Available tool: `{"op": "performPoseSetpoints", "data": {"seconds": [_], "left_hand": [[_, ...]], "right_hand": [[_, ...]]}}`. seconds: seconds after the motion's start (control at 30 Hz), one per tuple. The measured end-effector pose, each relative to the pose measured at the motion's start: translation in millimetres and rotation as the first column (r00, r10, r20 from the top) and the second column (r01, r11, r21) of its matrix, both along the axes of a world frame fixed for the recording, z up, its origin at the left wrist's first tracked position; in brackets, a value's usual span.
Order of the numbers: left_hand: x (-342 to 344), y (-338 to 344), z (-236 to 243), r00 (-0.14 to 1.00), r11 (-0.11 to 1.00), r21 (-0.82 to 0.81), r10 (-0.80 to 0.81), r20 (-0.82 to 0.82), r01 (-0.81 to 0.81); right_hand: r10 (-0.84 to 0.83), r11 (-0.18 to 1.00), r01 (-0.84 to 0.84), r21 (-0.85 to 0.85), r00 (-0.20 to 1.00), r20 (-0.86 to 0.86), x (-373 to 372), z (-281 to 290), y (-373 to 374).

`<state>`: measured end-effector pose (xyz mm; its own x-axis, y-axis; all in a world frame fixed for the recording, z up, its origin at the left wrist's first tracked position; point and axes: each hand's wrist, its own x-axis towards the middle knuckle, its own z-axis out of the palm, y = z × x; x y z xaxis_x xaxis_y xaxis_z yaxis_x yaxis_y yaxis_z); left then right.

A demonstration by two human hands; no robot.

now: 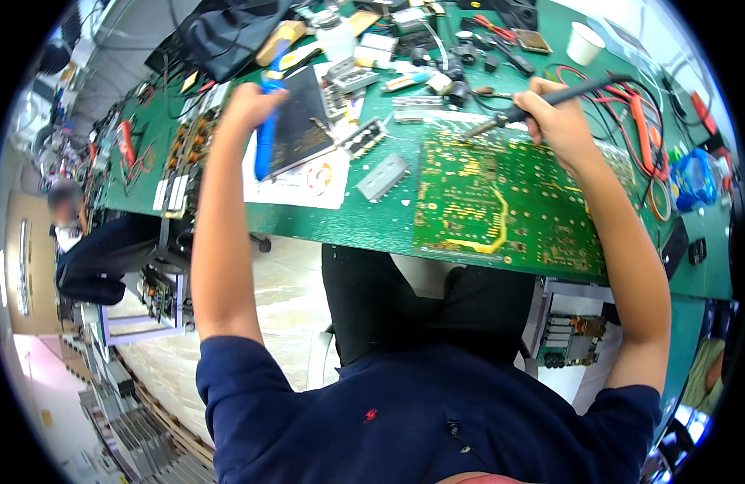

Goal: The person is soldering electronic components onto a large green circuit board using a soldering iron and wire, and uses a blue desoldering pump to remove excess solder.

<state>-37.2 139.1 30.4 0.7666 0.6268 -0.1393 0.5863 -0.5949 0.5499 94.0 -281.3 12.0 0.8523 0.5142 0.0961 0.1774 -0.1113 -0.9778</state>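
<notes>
My left hand (255, 103) grips a long blue tool (267, 149) upright over a black flat panel (302, 129) and white printed paper (329, 189). My right hand (550, 117) holds a soldering iron (567, 91), its metal tip angled down at the upper left part of a large green circuit board (469, 210); whether it touches cannot be told. The board has yellow pads and traces and lies at the front edge of the green bench (364, 222). A grey finned heat sink (382, 176) lies left of the board.
Loose parts crowd the back around a white cup (584, 43). Red cables and orange-handled tools (647, 133), a blue bag (693, 179) and a tape roll (659, 199) sit right. Boards (183, 161) line the left. Another person (70, 218) sits far left.
</notes>
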Motion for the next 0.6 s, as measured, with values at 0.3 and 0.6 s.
{"op": "performPoseSetpoints", "data": {"seconds": [0.3,0.6], "left_hand": [[-54.2,-138.2,57.8,0.121,0.472,-0.207,0.205,0.971,0.857],[-30.0,-223.7,-27.7,-0.039,0.636,-0.176,0.309,0.95,0.751]], "right_hand": [[-0.004,1.0,0.005,-0.023,0.998,0.065,-2.2,-2.3,-3.8],[-0.015,0.999,0.017,-0.037,0.998,0.062,0.4,-12.5,-3.0]]}}
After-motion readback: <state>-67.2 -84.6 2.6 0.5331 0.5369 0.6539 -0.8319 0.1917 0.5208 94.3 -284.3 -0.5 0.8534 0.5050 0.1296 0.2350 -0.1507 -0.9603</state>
